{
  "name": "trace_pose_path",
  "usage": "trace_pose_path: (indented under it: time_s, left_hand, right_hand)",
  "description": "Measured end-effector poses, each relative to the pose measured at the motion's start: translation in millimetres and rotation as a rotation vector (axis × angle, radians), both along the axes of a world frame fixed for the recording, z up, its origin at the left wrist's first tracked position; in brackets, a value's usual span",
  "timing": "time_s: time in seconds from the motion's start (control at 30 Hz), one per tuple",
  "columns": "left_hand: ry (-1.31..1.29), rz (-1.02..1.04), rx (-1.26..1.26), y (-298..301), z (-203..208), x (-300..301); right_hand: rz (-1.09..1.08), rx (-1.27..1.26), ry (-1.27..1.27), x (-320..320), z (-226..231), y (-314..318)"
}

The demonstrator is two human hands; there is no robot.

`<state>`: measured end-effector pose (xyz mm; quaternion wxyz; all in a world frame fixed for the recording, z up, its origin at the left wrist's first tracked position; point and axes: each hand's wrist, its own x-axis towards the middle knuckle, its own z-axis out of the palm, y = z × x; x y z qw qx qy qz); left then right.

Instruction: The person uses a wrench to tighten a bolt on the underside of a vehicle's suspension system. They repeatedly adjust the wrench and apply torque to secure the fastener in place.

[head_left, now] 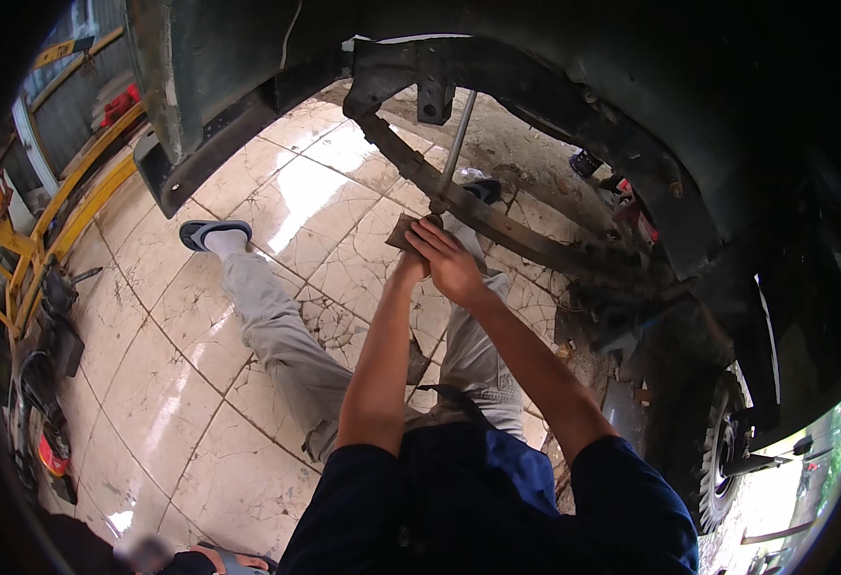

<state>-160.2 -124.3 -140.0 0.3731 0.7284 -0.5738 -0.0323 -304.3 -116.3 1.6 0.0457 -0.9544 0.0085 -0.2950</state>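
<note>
Both hands are together beneath a curved dark leaf spring (526,238), just short of its near side. A small flat brown piece (399,233) sticks out past the fingertips; whether it is metal or some other material I cannot make out. My right hand (451,261) lies on top, its fingers side by side and bent over that piece. Under it is my left hand (411,270), only its wrist edge showing and its fingers hidden. A slim grey rod (457,144) slants down to the leaf spring and meets it beside the fingertips.
A dark vehicle frame (574,105) arches overhead and to the right, with a tyre (720,455) at lower right. My legs spread over cracked tiles (200,402). Yellow metal framing (85,206) stands at left. Part of another person (234,559) shows at lower left.
</note>
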Motion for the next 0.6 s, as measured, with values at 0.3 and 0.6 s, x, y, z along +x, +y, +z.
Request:
trace_pose_path:
  time_s: [0.3,0.6]
  left_hand:
    - [0.436,-0.057,0.036,10.4,37.3,-29.1]
    - [0.379,0.034,-0.001,28.2,55.7,-36.6]
  right_hand:
    - [-0.113,-0.113,0.082,-18.9,-3.5,-35.9]
    - [-0.125,-0.071,0.069,-16.8,-18.0,-35.9]
